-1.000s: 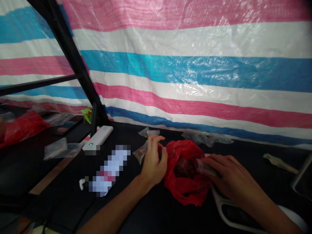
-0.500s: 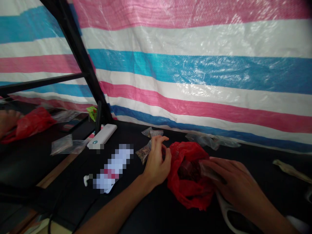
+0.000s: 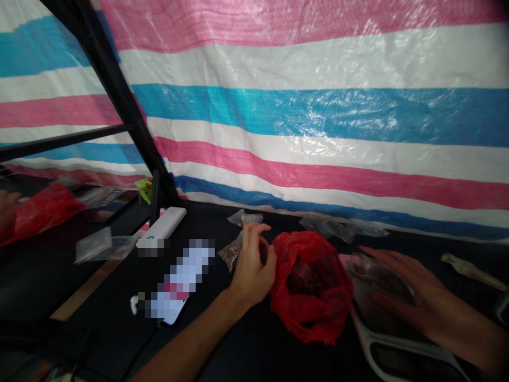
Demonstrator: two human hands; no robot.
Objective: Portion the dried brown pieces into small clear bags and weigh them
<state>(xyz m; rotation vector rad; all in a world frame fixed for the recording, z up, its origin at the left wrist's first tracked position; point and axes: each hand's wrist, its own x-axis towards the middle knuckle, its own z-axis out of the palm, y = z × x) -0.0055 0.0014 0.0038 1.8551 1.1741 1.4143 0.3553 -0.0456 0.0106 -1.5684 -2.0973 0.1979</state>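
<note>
A red plastic bag (image 3: 286, 318) stands with its mouth open, dark pieces and a small reddish translucent cup (image 3: 301, 275) inside. My left hand (image 3: 254, 265) rests against the bag's left side, fingers curved and apart, holding nothing I can see. To the right of the bag, my right hand (image 3: 421, 297) grips a small clear plastic bag (image 3: 377, 278); its contents are blurred. Beneath that hand lies a white-rimmed device with a dark panel (image 3: 409, 361), which looks like a scale. A small clear bag of brown bits (image 3: 230, 253) lies just left of my left hand.
Empty-looking clear bags (image 3: 342, 228) lie along the striped sheet (image 3: 318, 111). On the left are a pixelated phone (image 3: 183, 281), a white earbud (image 3: 134, 304), a white power bank (image 3: 163, 228) and a black frame post (image 3: 115, 79). Another person's hand (image 3: 8, 209) is beside a second red bag (image 3: 47, 209).
My right hand has moved right, away from the red bag's mouth to above the white-rimmed device, carrying the small clear bag. My left hand stays beside the red bag. The view has shifted slightly.
</note>
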